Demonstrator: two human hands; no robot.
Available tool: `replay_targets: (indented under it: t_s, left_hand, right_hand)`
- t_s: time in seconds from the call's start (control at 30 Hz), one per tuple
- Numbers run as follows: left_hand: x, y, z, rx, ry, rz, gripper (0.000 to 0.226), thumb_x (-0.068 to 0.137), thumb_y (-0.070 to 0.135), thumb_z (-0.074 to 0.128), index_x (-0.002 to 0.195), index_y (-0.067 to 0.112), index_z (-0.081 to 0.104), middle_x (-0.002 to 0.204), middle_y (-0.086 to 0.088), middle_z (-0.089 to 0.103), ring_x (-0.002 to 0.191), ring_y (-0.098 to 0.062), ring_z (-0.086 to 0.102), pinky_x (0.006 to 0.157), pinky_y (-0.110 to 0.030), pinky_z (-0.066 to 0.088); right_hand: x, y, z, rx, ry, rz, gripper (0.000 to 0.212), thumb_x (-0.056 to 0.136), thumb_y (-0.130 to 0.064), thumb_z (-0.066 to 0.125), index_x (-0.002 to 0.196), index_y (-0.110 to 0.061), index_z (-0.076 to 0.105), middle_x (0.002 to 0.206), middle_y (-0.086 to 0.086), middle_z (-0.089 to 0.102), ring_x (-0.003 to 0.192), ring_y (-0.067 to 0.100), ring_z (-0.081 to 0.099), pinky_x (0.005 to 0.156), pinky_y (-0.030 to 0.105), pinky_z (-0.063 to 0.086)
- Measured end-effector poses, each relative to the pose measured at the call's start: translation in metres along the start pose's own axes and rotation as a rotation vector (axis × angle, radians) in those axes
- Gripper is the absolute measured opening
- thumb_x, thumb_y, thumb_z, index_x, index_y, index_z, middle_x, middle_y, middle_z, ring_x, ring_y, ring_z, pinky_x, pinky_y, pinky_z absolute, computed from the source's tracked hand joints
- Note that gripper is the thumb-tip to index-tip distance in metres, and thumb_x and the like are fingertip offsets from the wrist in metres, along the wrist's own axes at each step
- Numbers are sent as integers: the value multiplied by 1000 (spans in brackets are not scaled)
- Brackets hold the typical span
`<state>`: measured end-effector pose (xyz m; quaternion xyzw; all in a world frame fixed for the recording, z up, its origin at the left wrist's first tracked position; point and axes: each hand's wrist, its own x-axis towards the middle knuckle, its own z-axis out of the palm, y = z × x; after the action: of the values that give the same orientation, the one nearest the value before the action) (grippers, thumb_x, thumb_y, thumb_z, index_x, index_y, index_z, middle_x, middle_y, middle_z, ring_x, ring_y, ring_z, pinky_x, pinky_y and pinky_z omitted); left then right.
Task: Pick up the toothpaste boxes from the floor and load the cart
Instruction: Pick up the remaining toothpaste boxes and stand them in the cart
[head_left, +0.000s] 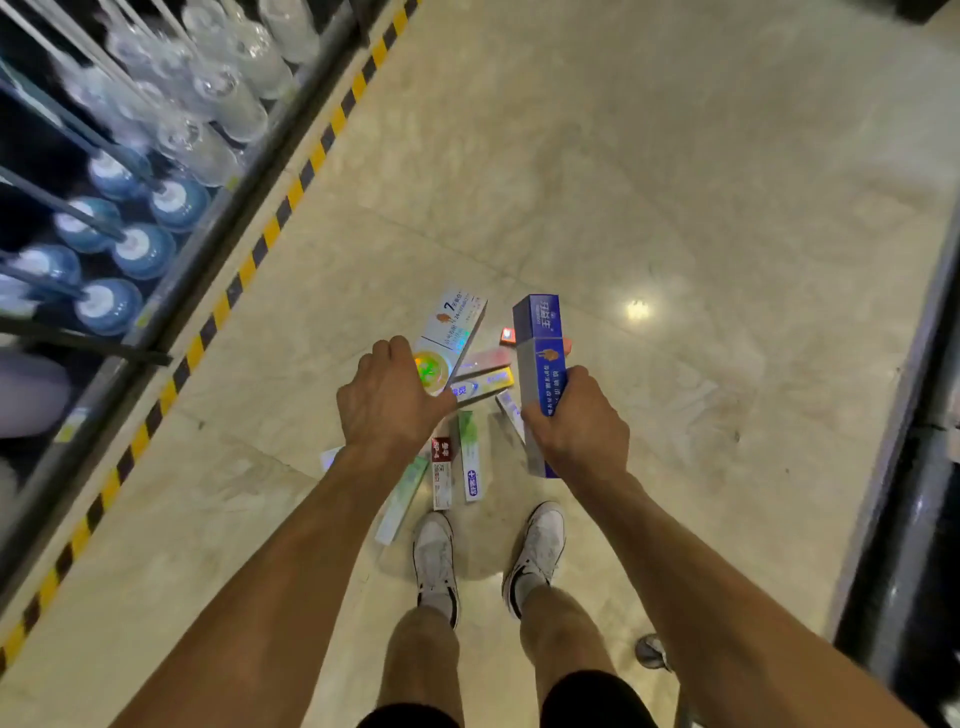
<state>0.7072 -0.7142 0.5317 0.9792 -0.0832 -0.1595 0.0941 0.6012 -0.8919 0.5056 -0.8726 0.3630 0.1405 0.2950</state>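
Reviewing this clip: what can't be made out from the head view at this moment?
- Cart: not identifiable anywhere in the head view.
- Box count in the right hand: blue boxes overlap.
- Floor boxes: partly hidden behind both hands; small print blurred.
- White box: its lower end hidden by the left hand.

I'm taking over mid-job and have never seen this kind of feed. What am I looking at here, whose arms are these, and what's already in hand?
There is one picture, from a camera worn on a person's head, looking down at their own bare arms and white shoes. No machine is involved. The left hand grips a white toothpaste box. The right hand grips blue toothpaste boxes; it looks like two. More toothpaste boxes lie scattered on the tiled floor just ahead of the feet. A shelf of bottles runs along the left. The cart itself I cannot clearly make out.
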Motion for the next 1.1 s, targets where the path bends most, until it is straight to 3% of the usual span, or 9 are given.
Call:
replay_targets:
  t_s: [0.23,0.37,0.5,0.77,0.93,1.1]
  left_hand:
    - [-62,78,-186,18,94,81,63,70,54,73,110,13,49,106,-6,55,99,-29,58,66,-34,37]
    - [-90,103,-239,76,73,136,65,70,59,71,112,14,49,108,-4,57,99,-26,61,68,-33,38]
    - [-103,124,-272,95,50,234,70,69,64,69,114,15,49,110,-4,58,98,-25,62,70,-32,42]
    - [-165,183,-289,127,34,629,64,69,62,67,110,17,47,108,-2,57,101,-24,62,69,-32,38]
    - [-252,215,-271,153,-42,895,64,70,60,70,109,16,46,107,-2,56,100,-24,63,69,-32,40]
    - [-365,240,-241,152,-133,1147,60,69,60,67,104,17,43,100,1,53,90,-22,62,73,-33,49]
  right_hand:
    - [-88,-75,-175,-7,88,-42,45,84,-58,63,105,-22,48,101,0,61,85,25,65,78,40,54]
    - [-126,-85,-241,-27,159,-20,42,84,-55,63,102,-21,47,100,0,61,84,25,62,71,36,48]
    - [-163,-80,-289,0,268,48,43,82,-57,63,102,-23,47,101,-2,62,90,26,64,76,37,50]
    - [-280,-24,-309,187,507,358,49,80,-61,65,106,-24,46,101,-4,62,88,19,66,76,36,55]
    - [-387,28,-294,227,630,609,38,82,-49,61,104,-22,46,98,-2,60,85,22,63,73,34,51]
    - [-508,92,-272,261,743,812,46,83,-58,60,105,-21,47,97,-1,58,82,23,60,71,35,52]
